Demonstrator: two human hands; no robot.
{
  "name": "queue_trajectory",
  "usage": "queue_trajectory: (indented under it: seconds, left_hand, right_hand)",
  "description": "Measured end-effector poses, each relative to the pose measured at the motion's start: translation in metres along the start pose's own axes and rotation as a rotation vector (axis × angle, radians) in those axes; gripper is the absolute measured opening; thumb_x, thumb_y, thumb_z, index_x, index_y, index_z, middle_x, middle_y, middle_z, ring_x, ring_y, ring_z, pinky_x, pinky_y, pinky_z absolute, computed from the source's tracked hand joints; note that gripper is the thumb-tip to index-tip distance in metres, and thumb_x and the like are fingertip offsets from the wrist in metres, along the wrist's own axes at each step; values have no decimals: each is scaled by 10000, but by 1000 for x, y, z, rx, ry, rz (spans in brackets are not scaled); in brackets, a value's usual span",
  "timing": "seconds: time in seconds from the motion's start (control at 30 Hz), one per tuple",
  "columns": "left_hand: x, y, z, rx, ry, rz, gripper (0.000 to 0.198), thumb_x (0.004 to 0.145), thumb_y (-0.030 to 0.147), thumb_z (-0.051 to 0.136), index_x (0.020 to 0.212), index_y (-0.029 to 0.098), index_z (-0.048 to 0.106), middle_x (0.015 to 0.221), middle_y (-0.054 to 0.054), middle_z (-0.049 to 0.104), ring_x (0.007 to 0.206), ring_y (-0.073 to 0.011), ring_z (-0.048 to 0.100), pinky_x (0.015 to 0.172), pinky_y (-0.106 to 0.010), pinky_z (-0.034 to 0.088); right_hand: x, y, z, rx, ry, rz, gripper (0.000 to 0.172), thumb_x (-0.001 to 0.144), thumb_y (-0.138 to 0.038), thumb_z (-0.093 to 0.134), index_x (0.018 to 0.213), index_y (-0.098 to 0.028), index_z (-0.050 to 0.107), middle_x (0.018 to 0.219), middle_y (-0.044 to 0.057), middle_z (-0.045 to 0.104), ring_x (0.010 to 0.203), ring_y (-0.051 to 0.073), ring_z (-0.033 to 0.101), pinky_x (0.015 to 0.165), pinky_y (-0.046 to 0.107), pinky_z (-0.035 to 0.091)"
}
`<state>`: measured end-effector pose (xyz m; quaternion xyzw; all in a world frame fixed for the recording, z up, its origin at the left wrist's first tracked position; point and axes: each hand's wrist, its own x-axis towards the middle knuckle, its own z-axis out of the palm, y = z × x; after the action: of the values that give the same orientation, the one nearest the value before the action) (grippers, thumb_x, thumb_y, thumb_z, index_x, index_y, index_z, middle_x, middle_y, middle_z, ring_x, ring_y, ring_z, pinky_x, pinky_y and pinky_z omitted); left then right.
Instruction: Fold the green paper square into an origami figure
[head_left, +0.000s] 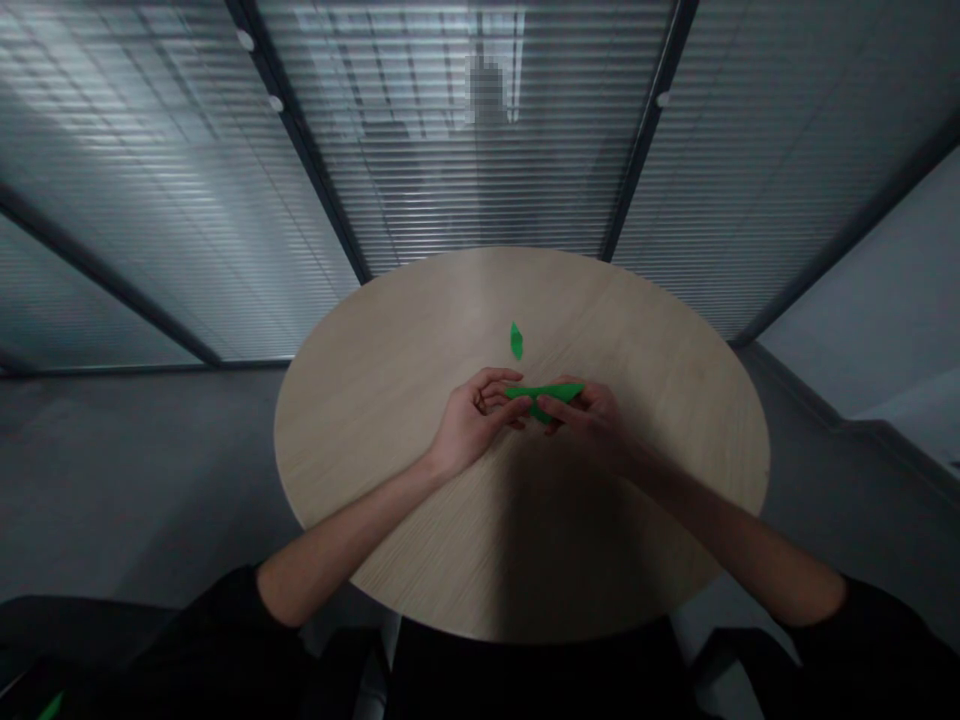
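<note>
Over the middle of the table, a folded piece of green paper (555, 391) is held between both hands. My left hand (480, 415) pinches its left end with the thumb in front, the other fingers curled behind. At its right part, my right hand (589, 415) grips the paper, thumb on the near side and fingers behind it. The paper has a long straight upper edge and a point at the right; its lower part is partly hidden by the thumbs. A smaller pointed green piece (516, 341) lies on the table just beyond my hands.
The round wooden table (375, 400) has its curved edge all around my forearms. Behind it stand glass panels with blinds (487, 190) and dark frames. Dark chair arms (739, 650) show near the bottom, and a bit of green (51, 706) at the lower left corner.
</note>
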<state>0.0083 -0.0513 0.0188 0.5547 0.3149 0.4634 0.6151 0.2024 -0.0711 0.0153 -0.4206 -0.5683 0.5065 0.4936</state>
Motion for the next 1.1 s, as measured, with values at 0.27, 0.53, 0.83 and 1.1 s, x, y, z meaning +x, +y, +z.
queue_trajectory:
  seconds: [0.27,0.53,0.83,1.1]
  left_hand:
    - [-1,-2,-1,97,-95,-123,282,828,372,828,822,125,693,742,-61,749,642,-145,710,607,-252,603]
    - [1,-1,-2,26,-50,-150,307,738,360,896,769,136,688,696,-43,737,588,-125,674,579,-242,589]
    - [1,-2,-3,-21,42,-87,360,799,437,838,733,165,612,681,-14,680,610,-120,646,595,-252,596]
    - [0,-7,-1,-31,29,-62,493,907,642,685,807,171,574,668,1,630,576,-123,625,528,-233,581]
  right_hand:
    - [1,1,-3,-55,26,18,274,780,-453,827,759,-201,723,695,9,709,584,133,645,529,255,505]
    - [1,0,-3,-95,28,11,267,773,-448,831,740,-208,718,656,-1,698,539,121,615,488,252,456]
    - [1,-1,-2,-75,51,40,312,741,-476,845,719,-209,685,607,-12,658,506,123,600,469,248,445]
    - [-1,-1,1,-54,67,69,334,768,-492,838,728,-196,687,632,2,669,533,133,622,482,247,470]
